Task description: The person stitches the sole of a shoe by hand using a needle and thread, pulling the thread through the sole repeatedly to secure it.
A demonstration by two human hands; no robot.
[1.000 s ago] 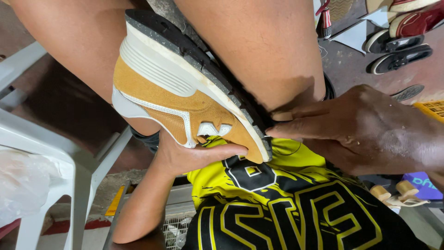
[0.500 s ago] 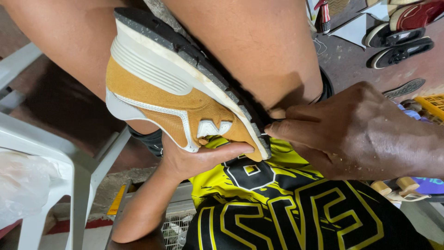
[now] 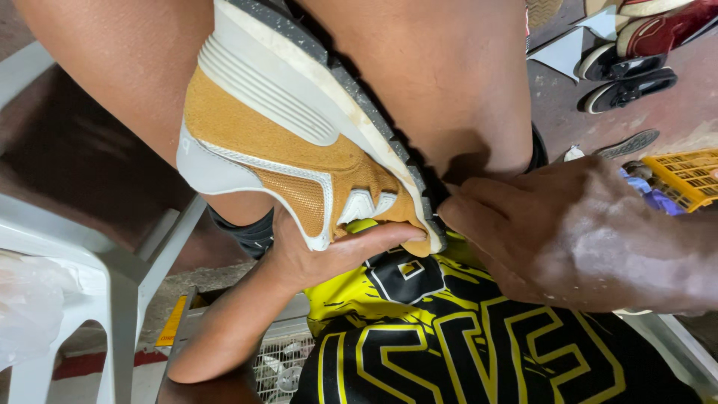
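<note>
A mustard suede sneaker (image 3: 284,142) with a white midsole and a dark speckled outsole lies wedged between my bare thighs, its toe pointing down to the right. My left hand (image 3: 321,251) cups the toe from below, with the thumb stretched along the toe's edge. My right hand (image 3: 568,232) comes in from the right, its fingertips bunched and pressed against the outsole's edge at the toe. Whether those fingertips hold anything small is hidden.
My yellow and black shirt (image 3: 449,337) fills the lower middle. A white plastic chair (image 3: 67,247) stands at the left and a wire basket (image 3: 284,359) sits below. A yellow crate (image 3: 688,176) and several shoes (image 3: 624,75) lie on the floor at the right.
The sneaker has shifted slightly up and left in view. My right hand's fingertips have stayed pressed at the sole's edge by the toe, and my left hand keeps its grip.
</note>
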